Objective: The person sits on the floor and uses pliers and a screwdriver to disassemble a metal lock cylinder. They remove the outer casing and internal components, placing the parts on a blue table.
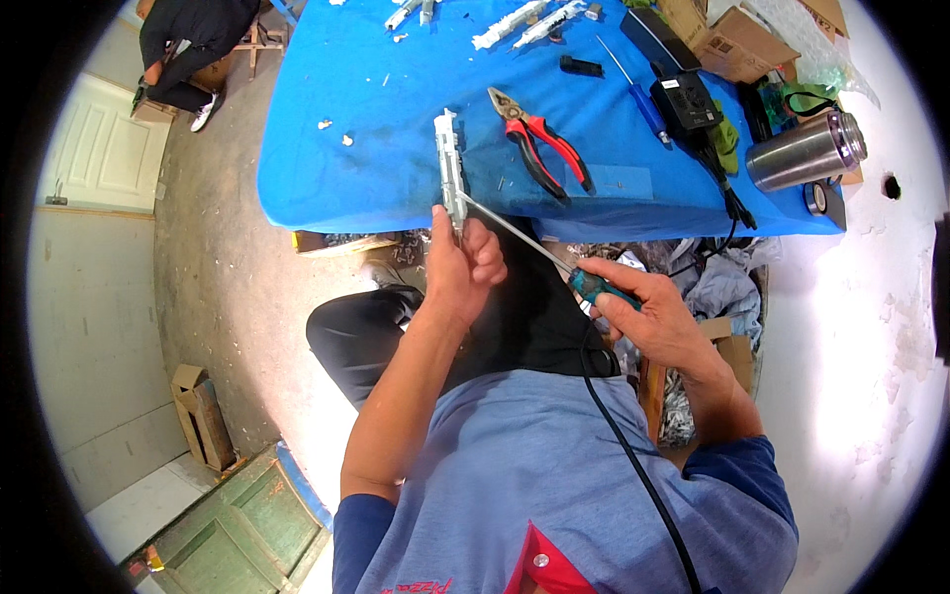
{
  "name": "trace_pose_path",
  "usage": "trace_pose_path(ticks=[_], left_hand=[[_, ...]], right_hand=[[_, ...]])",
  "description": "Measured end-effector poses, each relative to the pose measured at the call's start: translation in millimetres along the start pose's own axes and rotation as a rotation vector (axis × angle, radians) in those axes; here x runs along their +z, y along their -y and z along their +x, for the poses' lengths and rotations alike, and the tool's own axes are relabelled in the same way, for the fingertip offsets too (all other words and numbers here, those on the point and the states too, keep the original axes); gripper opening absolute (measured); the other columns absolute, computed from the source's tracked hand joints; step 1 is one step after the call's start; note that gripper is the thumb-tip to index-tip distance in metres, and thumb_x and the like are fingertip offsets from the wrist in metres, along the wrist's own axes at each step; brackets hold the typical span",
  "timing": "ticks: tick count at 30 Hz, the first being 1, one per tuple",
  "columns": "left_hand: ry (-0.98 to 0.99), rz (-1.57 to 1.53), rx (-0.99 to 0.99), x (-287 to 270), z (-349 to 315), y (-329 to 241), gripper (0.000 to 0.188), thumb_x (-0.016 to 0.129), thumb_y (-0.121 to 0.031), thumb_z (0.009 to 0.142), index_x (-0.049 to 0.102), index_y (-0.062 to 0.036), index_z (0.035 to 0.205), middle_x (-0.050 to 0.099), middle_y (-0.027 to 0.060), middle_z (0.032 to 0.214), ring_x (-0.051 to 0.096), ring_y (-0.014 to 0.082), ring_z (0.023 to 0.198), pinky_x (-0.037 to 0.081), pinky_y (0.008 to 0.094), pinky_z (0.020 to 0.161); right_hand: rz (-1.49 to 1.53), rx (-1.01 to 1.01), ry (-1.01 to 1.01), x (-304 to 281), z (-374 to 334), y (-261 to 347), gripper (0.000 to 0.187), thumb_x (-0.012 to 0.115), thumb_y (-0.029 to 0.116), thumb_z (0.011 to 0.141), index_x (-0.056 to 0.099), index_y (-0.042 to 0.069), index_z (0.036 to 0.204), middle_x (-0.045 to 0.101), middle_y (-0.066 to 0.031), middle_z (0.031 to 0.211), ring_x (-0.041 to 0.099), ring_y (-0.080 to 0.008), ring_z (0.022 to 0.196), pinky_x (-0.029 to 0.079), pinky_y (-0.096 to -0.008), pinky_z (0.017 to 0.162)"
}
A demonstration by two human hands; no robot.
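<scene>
So from the head cam, both hands are busy. The left grip (463,259) is curled tight round the lower end of a long, narrow whitish-grey part (448,163), thumb lying up along it and the other fingers folded in. The right grip (648,307) is wrapped round the teal-and-black handle of a screwdriver (596,286), index finger and thumb up toward the front of it. The long shaft slants up and left to the right edge of the part, a bit above the left thumb; can't tell if the tip is actually wedged in or just against the side.

The part itself points away from the person, nearly upright in the view, over the near edge of the blue-covered worktop (346,84). It's kinda ribbed and bumpy, with ledges and notches down its length and a ragged-looking far end. Can't tell if that end rests on the cloth. Just right of it are red-and-black pliers (539,144), handles spread. Farther back are more pale pieces (510,25), and a blue-handled screwdriver (648,114) lies off to the right.
</scene>
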State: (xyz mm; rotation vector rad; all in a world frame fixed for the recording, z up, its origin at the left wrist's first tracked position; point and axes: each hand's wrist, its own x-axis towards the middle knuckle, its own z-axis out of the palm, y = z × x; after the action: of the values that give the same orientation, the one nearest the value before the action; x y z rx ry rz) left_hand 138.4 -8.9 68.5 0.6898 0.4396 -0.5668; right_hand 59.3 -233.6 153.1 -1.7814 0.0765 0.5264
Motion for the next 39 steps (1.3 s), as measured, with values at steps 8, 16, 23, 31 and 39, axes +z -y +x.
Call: trace_pose_path(ticks=[8,16,23,31,39], left_hand=[[0.025,-0.01,0.002,-5,1,-1,0.06,0.022,-0.06,0.101,0.034,-0.0154,0.062,0.032,-0.0016,0.053,0.025,0.0111,0.042,0.026,0.0292,0.049],[0.065,-0.069,-0.012,-7,2,0,0.06,0.024,-0.06,0.1,0.034,-0.0153,0.061,0.033,-0.0018,0.053,0.025,0.011,0.042,0.026,0.0287,0.048],[0.099,-0.149,-0.017,-10,3,0,0.059,0.026,-0.058,0.1,0.035,-0.0148,0.062,0.034,-0.0012,0.054,0.026,0.0108,0.042,0.025,0.0279,0.047],[0.021,-0.171,-0.022,-9,0,-4,0.054,0.037,-0.054,0.1,0.037,-0.0155,0.062,0.035,-0.0019,0.054,0.026,0.0099,0.041,0.023,0.027,0.045],[0.022,-0.111,-0.011,-9,0,-3,0.053,0.048,-0.054,0.096,0.035,-0.0181,0.059,0.032,-0.0039,0.052,0.025,0.0086,0.041,0.022,0.0259,0.045]], right_hand=[[0.0,0.014,0.001,2,1,3,0.043,0.056,0.011,0.09,0.055,0.005,0.133,0.059,-0.0003,0.076,0.055,-0.0057,0.061,0.046,-0.0219,0.057],[-0.021,-0.003,-0.006,1,2,-2,0.043,0.056,0.012,0.09,0.055,0.005,0.133,0.061,-0.0014,0.078,0.056,-0.0064,0.061,0.047,-0.0222,0.058],[-0.017,0.0,-0.005,1,3,-2,0.044,0.056,0.012,0.09,0.055,0.005,0.133,0.063,-0.0031,0.081,0.057,-0.0073,0.062,0.048,-0.0221,0.058],[-0.013,-0.071,-0.049,1,8,-3,0.042,0.057,0.012,0.092,0.055,0.004,0.133,0.062,-0.0043,0.091,0.055,-0.0067,0.067,0.048,-0.0218,0.06],[-0.094,-0.116,-0.12,1,10,-7,0.042,0.056,0.009,0.092,0.054,0.002,0.133,0.061,-0.003,0.092,0.052,-0.0054,0.066,0.047,-0.0216,0.061]])
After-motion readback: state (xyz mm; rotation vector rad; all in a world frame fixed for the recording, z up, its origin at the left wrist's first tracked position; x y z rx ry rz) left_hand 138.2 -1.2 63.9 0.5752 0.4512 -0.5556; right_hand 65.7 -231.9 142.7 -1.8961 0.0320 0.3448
